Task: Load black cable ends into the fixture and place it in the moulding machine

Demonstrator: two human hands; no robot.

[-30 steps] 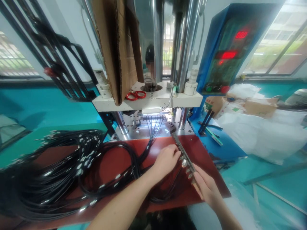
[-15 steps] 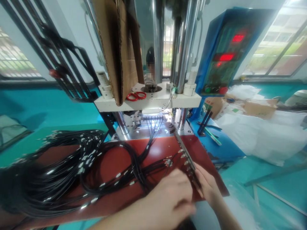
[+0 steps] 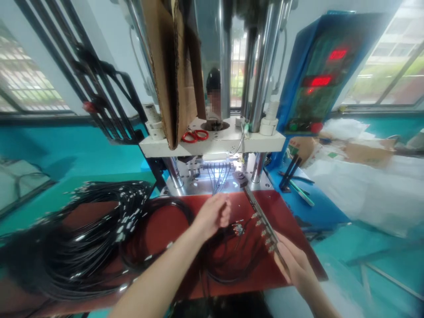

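My right hand [image 3: 293, 258] grips the near end of a long metal bar [image 3: 261, 216], which lies slanted on the red-brown board [image 3: 215, 285]. Small metal connectors [image 3: 266, 234] line the bar's left side, and a thin black cable runs to one of them. My left hand [image 3: 212, 216] is over the board, left of the bar, with its fingers curled inward. Whatever may be inside those fingers is hidden. Just right of it lies a small cluster of bare cable ends [image 3: 238, 228]. Black cables [image 3: 228, 278] loop beneath my left wrist.
A thick bundle of black cables [image 3: 82, 238] with white labels covers the board's left side. Behind the board stands a press [image 3: 212, 148] with several cables in its lit fixture [image 3: 217, 168]. Red-handled scissors [image 3: 195, 136] rest on it. A blue control box [image 3: 301, 66] stands right.
My left hand has moved away from the bar, forward and left towards the press. My right hand still holds the bar's near end. The whole view has shifted slightly.
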